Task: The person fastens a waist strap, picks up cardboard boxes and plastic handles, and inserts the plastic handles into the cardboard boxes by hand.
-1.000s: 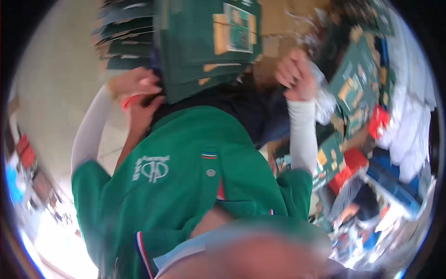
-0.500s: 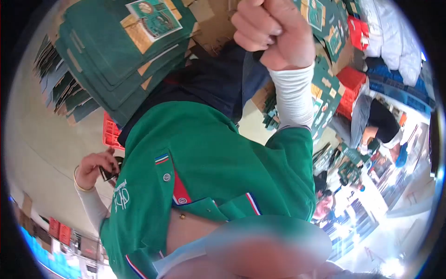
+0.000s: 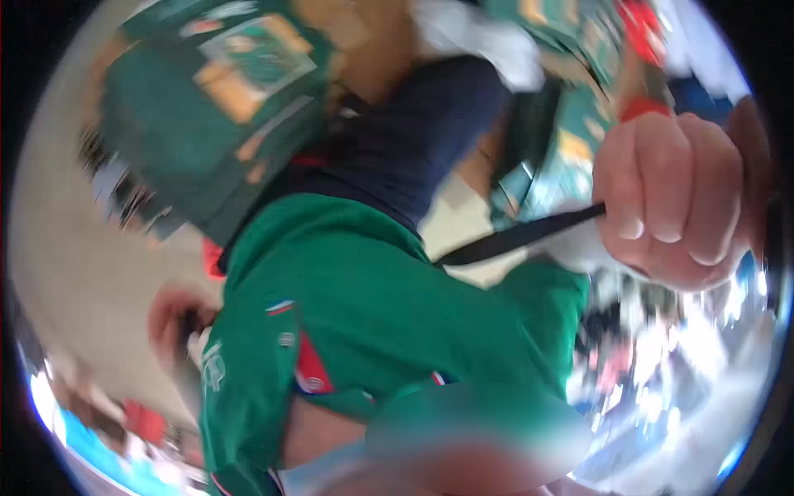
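My right hand is raised at the right, close to the camera, its fingers closed in a fist around one end of a black strap. The strap stretches taut from the fist down toward my waist, over the edge of my green shirt. Low at my left side is my left hand, blurred, with its fingers curled round a small dark object whose kind I cannot make out. Dark trousers show beyond the shirt.
Tall stacks of flat green cardboard pieces with printed pictures stand ahead on the left. More green printed cardboard lies at the right. A red item and white material appear at the top. The background is blurred.
My right hand has swung from the top centre to the right and nearer the camera, and the black strap now shows stretched from it. The left hand stays low at my side.
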A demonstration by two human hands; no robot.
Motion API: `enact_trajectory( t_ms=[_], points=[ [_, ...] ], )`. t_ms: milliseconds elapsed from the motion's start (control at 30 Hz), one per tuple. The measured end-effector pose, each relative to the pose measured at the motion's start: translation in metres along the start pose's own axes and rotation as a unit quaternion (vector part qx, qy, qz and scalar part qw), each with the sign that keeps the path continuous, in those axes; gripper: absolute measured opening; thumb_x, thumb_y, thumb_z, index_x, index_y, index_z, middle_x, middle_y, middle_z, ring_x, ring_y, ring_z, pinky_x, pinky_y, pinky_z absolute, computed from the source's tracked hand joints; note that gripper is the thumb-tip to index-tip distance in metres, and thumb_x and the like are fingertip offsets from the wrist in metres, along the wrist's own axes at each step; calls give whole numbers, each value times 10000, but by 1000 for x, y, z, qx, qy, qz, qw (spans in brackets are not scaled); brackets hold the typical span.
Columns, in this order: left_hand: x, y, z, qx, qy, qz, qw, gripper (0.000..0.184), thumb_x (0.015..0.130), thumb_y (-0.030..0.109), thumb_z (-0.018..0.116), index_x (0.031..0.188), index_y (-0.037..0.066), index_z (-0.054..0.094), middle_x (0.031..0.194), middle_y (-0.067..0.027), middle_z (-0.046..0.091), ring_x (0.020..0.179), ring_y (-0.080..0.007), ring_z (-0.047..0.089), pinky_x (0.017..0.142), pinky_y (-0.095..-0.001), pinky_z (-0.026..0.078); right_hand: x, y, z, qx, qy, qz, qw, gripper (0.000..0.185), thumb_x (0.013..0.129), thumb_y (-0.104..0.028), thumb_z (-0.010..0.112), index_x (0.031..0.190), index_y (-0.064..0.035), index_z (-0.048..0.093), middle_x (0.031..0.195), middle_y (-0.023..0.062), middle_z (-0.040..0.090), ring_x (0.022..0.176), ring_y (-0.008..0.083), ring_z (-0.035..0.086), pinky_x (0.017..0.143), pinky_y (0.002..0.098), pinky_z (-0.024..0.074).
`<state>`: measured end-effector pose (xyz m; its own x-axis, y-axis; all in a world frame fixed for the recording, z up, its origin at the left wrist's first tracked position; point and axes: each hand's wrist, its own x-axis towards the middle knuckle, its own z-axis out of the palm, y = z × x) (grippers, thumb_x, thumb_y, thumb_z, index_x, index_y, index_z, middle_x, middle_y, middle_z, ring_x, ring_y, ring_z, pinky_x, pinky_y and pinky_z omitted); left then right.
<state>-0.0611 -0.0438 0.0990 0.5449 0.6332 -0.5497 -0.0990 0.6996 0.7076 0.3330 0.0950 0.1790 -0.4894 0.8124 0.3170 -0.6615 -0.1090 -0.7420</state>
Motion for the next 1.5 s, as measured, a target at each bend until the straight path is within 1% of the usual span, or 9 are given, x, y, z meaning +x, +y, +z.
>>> enact_trajectory(
  t_ms=[267, 333, 433, 567, 700, 800, 1000, 1300, 1500],
  points=[
    [124, -53, -49, 28, -214, -101, 971, 335, 861, 263, 482, 1042, -16, 524, 1025, -125, 533, 864, -146, 517, 722, -278, 421, 61, 264, -31, 1, -44, 260, 965, 198, 839, -280, 455, 901, -92, 466, 658, 33, 499, 557, 160, 429, 527, 315, 410],
    [150, -52, -56, 351, -224, 245, 876, 326, 876, 259, 452, 962, -37, 557, 1048, -135, 525, 903, -171, 519, 756, -294, 418, 103, 359, -13, -13, -96, 310, 946, 257, 838, -310, 464, 959, -83, 467, 695, 53, 527, 593, 185, 457, 540, 346, 413],
    [182, -12, -94, 251, -231, 19, 940, 322, 858, 257, 485, 925, -46, 569, 1047, -158, 519, 918, -219, 520, 775, -327, 416, 190, 432, -21, -8, -119, 361, 925, 354, 837, -356, 476, 1046, -69, 468, 751, 84, 569, 649, 223, 500, 560, 392, 419],
    [168, -38, -79, 35, -139, 116, 983, 321, 844, 256, 500, 905, -51, 568, 1052, -185, 510, 900, -251, 517, 768, -356, 420, 180, 441, -12, -87, -165, 252, 950, 319, 828, -309, 463, 971, -27, 506, 655, 63, 506, 534, 163, 463, 464, 321, 383],
    [155, -41, -80, 48, -157, 111, 980, 319, 855, 251, 478, 907, -52, 562, 1053, -179, 508, 880, -241, 517, 757, -348, 419, 83, 301, -54, -499, -9, -122, 858, 376, 795, -336, 541, 948, 7, 544, 807, 56, 535, 676, 147, 525, 609, 256, 433],
    [143, -60, -75, 27, -161, 176, 971, 323, 863, 251, 463, 919, -54, 552, 1048, -175, 508, 871, -231, 513, 747, -346, 415, -12, 196, -104, -297, -142, 266, 906, 203, 808, -213, 571, 868, -19, 565, 782, 29, 544, 733, 90, 518, 654, 237, 420],
    [123, -82, -68, -20, -172, 86, 981, 309, 875, 225, 432, 944, -59, 533, 1061, -179, 497, 902, -243, 500, 785, -364, 395, -153, 156, -61, -248, -57, 523, 813, 202, 728, -133, 648, 875, -34, 552, 791, 41, 583, 764, 122, 552, 631, 260, 457],
    [110, -70, -66, 30, -103, 90, 990, 335, 876, 245, 435, 948, -68, 531, 1044, -174, 514, 874, -232, 511, 893, -380, 315, -177, 179, -32, -423, -92, 299, 850, 282, 656, -110, 689, 891, -32, 553, 782, 55, 555, 707, 167, 562, 660, 262, 444],
    [111, -61, -48, 207, 5, 174, 963, 362, 862, 312, 467, 919, -31, 567, 738, -54, 569, 515, -96, 448, 604, -277, 422, -224, 195, -41, 56, 229, 365, 901, 191, 753, -49, 617, 925, -20, 540, 807, 8, 582, 735, 64, 537, 676, 200, 428]
  ],
)
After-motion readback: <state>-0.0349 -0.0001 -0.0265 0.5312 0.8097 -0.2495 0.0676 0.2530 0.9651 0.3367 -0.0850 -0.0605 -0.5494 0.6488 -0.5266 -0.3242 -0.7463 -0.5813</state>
